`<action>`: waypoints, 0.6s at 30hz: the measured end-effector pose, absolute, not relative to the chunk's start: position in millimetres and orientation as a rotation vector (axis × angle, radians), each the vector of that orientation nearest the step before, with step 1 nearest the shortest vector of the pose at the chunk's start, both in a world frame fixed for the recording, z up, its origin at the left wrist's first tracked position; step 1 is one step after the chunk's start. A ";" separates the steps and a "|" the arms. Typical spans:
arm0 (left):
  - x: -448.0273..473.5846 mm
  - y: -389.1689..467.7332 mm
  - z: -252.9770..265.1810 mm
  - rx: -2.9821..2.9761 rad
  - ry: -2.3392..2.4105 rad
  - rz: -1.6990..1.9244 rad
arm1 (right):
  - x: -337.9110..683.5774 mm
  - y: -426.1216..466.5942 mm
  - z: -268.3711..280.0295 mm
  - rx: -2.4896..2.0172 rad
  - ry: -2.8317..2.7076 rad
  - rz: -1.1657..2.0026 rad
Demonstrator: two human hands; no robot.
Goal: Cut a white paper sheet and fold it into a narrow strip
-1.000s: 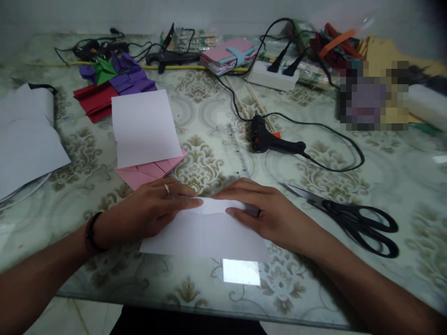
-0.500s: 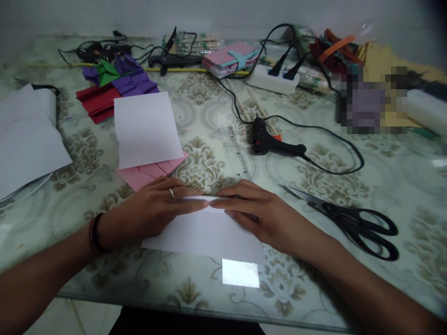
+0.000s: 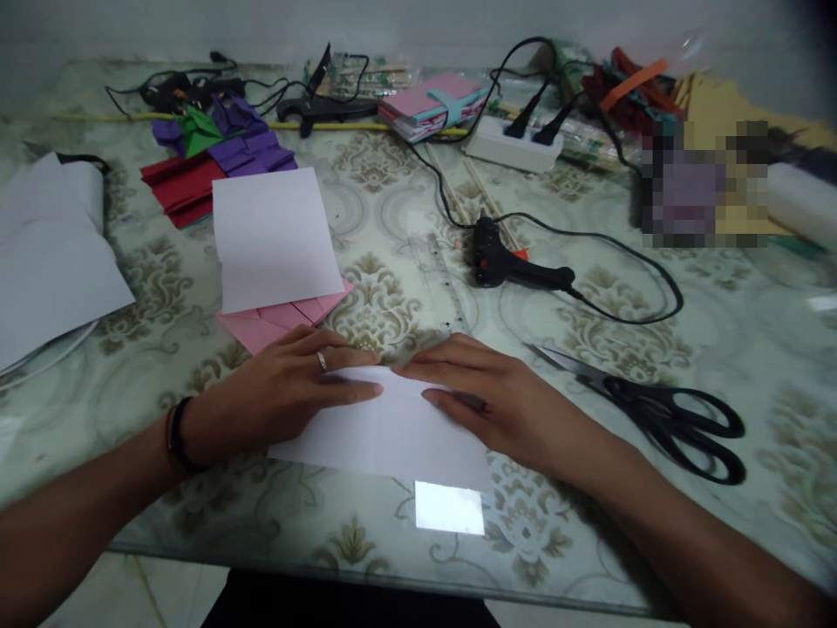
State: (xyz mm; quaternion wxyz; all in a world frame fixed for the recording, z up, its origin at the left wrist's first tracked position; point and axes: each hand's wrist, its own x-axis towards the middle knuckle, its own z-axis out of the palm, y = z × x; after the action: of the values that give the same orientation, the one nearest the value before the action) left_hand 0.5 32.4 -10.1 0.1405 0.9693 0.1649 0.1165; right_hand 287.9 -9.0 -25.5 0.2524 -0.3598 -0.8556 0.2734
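Note:
A white sheet of paper [image 3: 392,436] lies on the table in front of me, its far edge looking folded over and pressed down. My left hand [image 3: 304,375] rests on the left part of that edge, fingers stretched out and thumb flat on the paper. On the right part of the same edge lies my right hand [image 3: 477,384], index finger along the edge and thumb apart from it on the sheet. Both hands are open, pressing from above. The sheet's far corners are hidden under them.
Black scissors [image 3: 654,410] lie at my right. Beyond are a black glue gun [image 3: 516,266], a clear ruler [image 3: 445,283] and a white power strip [image 3: 513,144]. Another white sheet [image 3: 278,240] covers pink folded paper [image 3: 288,323]. White papers [image 3: 52,262] lie at left.
The lifted far edge of the paper has gone down flat. My thumbs have drawn back from the edge, and the right index finger has moved onto it.

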 end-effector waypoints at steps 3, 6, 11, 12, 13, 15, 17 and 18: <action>0.3 33.2 -9.0 2.806 0.467 0.310 | 288.1 -8.8 -26.0 -0.967 -2.315 0.748; 0.2 34.1 -8.4 2.805 0.460 0.303 | 288.8 -8.9 -26.4 -0.978 -2.317 0.758; -1.6 35.0 -8.0 2.795 0.467 0.230 | 290.1 -9.5 -26.3 -1.007 -2.318 0.766; -2.4 35.5 -8.2 2.791 0.470 0.220 | 290.3 -9.5 -26.3 -1.004 -2.314 0.768; -3.3 36.1 -8.6 2.788 0.471 0.217 | 290.6 -9.4 -26.4 -0.999 -2.313 0.772; -5.3 37.4 -9.6 2.787 0.473 0.214 | 291.1 -9.0 -26.6 -0.992 -2.315 0.778; -7.0 38.1 -10.4 2.805 0.480 0.197 | 291.7 -8.6 -26.9 -0.985 -2.320 0.778; -7.4 37.8 -10.6 2.819 0.489 0.182 | 291.8 -8.6 -26.9 -0.982 -2.322 0.775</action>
State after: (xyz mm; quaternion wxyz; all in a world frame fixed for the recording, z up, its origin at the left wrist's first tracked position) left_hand -7.4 37.8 -10.6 0.1370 0.9740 0.1690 0.0630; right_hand 291.8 -8.6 -26.9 0.2493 -0.3604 -0.8527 0.2845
